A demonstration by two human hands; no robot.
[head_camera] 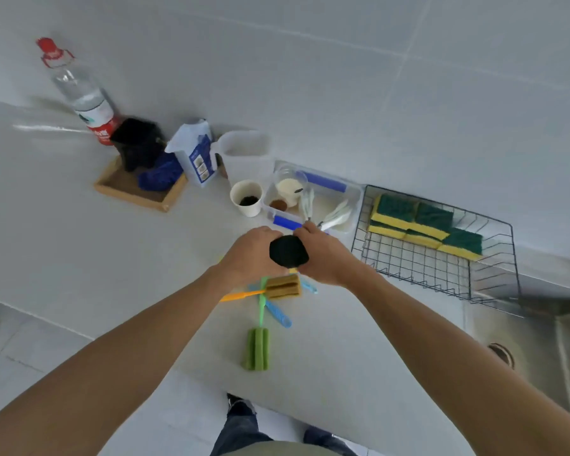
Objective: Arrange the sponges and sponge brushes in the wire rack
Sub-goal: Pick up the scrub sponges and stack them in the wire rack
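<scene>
Both hands met over the counter point(79, 245), and between them sat a black sponge head point(288, 251). The left hand point(250, 255) closed in on its left side, the right hand point(326, 255) curled round its right side, so both seemed to be grasping it, though the fingers themselves were hidden behind the sponge and I couldn't tell how tightly. A scrap of yellow showed just under it, perhaps its handle.

Just below the fingers lay a tangle of sponge brushes: a tan-headed brush point(283, 286) with an orange handle point(241, 295) running off to the left, a green sponge brush point(257, 348) nearer the person, and a blue handle point(278, 313) crossing beside it. None of these had been racked.

Off to the right of the right hand stood the wire rack point(441, 271), and here was the progress: yellow-and-green sponges point(425, 225) were lined up along its far side, the near part of the grid bare. So I judged the sponges done and the brushes left to go, starting with the black one in hand.
</scene>
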